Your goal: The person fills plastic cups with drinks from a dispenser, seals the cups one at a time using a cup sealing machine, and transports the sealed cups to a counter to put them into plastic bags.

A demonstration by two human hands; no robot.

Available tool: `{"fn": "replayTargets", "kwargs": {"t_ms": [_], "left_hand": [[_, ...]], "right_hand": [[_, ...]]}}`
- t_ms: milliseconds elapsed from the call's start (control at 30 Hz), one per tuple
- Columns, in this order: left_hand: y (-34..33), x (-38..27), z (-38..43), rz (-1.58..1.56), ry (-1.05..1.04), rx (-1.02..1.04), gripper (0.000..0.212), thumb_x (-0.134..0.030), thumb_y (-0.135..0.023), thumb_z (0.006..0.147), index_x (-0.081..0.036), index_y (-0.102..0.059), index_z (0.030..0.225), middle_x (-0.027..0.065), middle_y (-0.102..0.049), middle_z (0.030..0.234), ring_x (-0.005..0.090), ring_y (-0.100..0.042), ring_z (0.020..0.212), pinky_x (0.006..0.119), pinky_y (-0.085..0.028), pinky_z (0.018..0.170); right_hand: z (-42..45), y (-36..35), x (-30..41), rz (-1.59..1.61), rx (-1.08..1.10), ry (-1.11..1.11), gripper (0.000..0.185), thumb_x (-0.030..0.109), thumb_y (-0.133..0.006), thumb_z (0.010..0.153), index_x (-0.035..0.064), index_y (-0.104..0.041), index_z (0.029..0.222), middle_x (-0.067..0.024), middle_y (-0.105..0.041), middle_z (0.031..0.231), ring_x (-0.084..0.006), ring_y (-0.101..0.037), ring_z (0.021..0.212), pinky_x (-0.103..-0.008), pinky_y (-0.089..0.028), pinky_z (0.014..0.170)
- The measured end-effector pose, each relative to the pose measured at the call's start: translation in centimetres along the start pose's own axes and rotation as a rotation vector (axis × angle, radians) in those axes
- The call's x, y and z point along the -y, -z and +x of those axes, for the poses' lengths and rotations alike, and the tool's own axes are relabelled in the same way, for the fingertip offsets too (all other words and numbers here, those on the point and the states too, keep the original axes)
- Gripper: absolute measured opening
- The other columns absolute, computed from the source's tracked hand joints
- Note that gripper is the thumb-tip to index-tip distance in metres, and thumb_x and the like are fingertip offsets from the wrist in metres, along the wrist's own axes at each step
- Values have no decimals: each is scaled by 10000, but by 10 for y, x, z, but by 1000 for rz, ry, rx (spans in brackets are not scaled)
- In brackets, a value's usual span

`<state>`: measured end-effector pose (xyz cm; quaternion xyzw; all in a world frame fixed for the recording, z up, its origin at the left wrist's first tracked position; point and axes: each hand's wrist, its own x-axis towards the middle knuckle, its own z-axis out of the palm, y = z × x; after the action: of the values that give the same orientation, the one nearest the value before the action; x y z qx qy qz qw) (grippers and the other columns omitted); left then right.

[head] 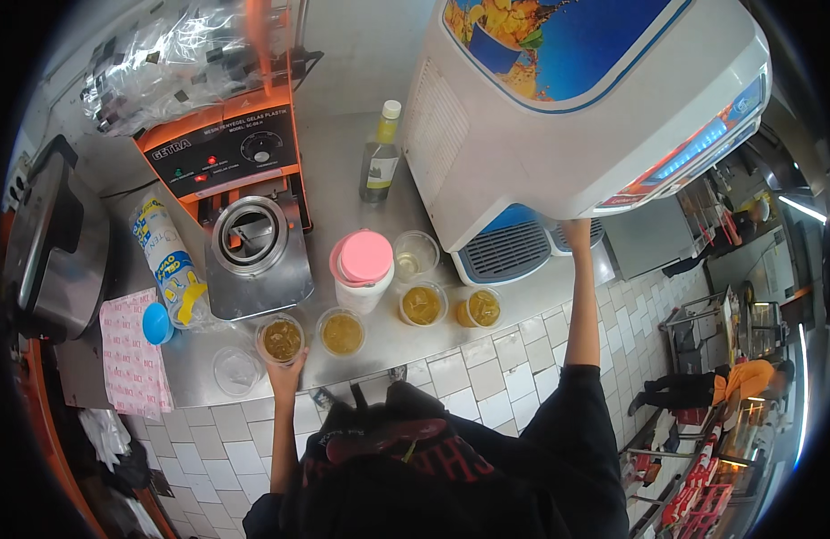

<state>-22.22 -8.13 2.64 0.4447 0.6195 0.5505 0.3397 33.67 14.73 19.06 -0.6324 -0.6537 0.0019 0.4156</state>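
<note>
My left hand (290, 367) is closed around the lower side of a clear plastic cup of dark amber drink with ice (280, 339). My right hand (578, 232) reaches under the front overhang of a white drink dispenser (522, 155); its fingers are hidden. Several more clear cups stand along the steel counter (381, 343): one of yellowish drink (342, 332), two with amber drink and ice (423, 304), (482, 308), and one with a little pale liquid (415, 255). A white tumbler with a pink lid (364, 266) stands behind them.
An orange and black cup sealing machine (253, 236), a sleeve of plastic cups (169, 263), a blue cup (156, 323), printed paper sheets (133, 357) and a clear lid or cup (237, 371) are at left. A syrup bottle (380, 162) stands at the back. A person in orange (745, 384) is far right.
</note>
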Motion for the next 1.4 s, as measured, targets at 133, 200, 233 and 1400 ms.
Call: {"fn": "replayTargets", "kwargs": {"t_ms": [133,200,233,1400], "left_hand": [[9,-5,0,-7,-65,29,846,-106,-764,642,-10,-245,1304,149,-386,1258,228,-410,1154,342,-329,977],[5,-22,4,14,-149,31,870,-129,-773,631,-4,-242,1309,152,-355,1288,236,-387,1176,355,-308,994],[6,-27,5,38,-135,23,870,-129,-773,631,-4,-242,1309,152,-355,1288,236,-387,1176,355,-308,994],[49,-50,-19,105,-35,306,837,23,-621,715,24,-82,1354,230,-182,1388,329,-282,1269,326,-398,966]], "right_hand": [[-21,2,3,30,-97,-147,370,162,-634,742,-30,-521,1038,-211,-586,981,-338,-590,895,-364,-451,752],[-44,23,-11,-306,-124,20,457,202,-663,785,-20,-452,1125,-151,-590,930,-216,-601,792,-311,-489,664],[-58,25,6,-171,-156,40,403,162,-653,797,-16,-468,1108,-125,-580,965,-209,-597,813,-297,-506,666],[-236,-76,330,-88,724,-140,511,252,-682,733,33,-475,1145,-173,-575,1008,-355,-581,863,-427,-475,696]]}}
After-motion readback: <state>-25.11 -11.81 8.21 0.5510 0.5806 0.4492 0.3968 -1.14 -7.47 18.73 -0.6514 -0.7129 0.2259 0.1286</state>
